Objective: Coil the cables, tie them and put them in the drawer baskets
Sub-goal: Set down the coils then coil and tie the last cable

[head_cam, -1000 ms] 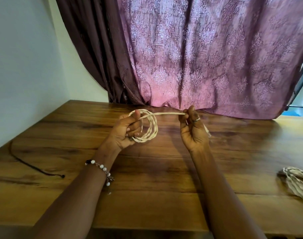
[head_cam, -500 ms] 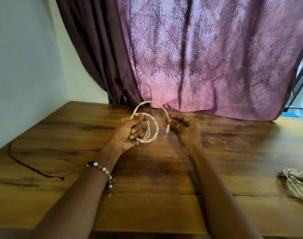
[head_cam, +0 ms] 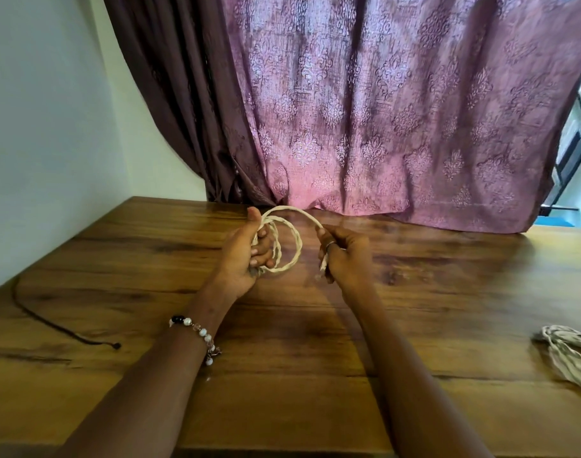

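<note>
A cream twisted cable (head_cam: pixel 294 247) is wound into a small round coil above the wooden table (head_cam: pixel 315 342). My left hand (head_cam: pixel 246 251) grips the coil's left side, thumb over the top and fingers through the loops. From the coil's top a free length arcs rightward to my right hand (head_cam: pixel 343 251), which pinches it, and the cable's end hangs below that fist. A ring shows on one right finger. No drawer or basket is in view.
A thin dark cable (head_cam: pixel 51 322) lies on the table's left part, running toward the wall. A bundle of cream cable (head_cam: pixel 570 355) lies at the right edge. A purple patterned curtain (head_cam: pixel 381 110) hangs behind the table's far edge.
The free length was pulled straight to the right a second ago; my right hand has since come back toward the coil, bending that length into an arc over it. The left hand kept its grip.
</note>
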A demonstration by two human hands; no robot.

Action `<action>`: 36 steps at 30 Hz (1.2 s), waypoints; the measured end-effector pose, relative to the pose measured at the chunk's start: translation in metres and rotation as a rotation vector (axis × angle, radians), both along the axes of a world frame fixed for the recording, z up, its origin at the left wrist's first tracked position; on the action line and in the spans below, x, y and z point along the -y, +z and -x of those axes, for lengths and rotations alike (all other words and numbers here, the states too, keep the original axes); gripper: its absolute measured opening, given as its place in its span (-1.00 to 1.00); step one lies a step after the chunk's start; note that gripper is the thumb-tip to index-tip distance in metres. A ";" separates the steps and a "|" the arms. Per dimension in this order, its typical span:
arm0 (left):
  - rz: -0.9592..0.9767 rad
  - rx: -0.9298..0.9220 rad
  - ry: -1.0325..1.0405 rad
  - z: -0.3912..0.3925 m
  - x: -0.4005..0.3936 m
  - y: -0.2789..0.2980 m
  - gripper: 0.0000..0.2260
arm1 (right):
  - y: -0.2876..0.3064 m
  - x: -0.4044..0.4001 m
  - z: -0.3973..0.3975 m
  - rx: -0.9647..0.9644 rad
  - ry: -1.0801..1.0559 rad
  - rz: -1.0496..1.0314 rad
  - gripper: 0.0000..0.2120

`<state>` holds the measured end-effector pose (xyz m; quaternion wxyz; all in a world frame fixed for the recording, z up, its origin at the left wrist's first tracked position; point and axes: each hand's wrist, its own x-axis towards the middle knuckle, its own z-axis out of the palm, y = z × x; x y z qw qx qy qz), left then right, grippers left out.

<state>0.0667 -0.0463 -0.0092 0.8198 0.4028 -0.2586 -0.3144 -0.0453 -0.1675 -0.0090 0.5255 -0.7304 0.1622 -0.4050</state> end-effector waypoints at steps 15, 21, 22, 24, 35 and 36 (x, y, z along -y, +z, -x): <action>0.172 -0.313 0.007 0.000 0.005 0.003 -0.57 | -0.007 -0.002 -0.004 0.022 0.155 0.781 -0.78; 0.220 -0.297 -0.041 0.004 0.014 0.001 -0.53 | -0.014 -0.003 -0.012 -0.020 -0.051 0.956 -0.77; 0.199 -0.287 -0.024 0.004 0.013 0.001 -0.54 | -0.015 -0.005 -0.012 -0.013 -0.032 0.951 -0.82; 0.197 -0.292 -0.022 0.004 0.010 0.002 -0.56 | -0.013 -0.012 -0.010 -0.004 0.071 0.819 -0.88; 0.140 -0.092 -0.561 0.009 0.000 -0.001 -0.53 | 0.005 -0.002 0.006 0.013 0.473 -0.307 -0.55; 0.139 -0.069 -0.599 0.010 -0.001 -0.001 -0.55 | 0.006 -0.003 0.007 0.028 0.601 -0.425 -0.57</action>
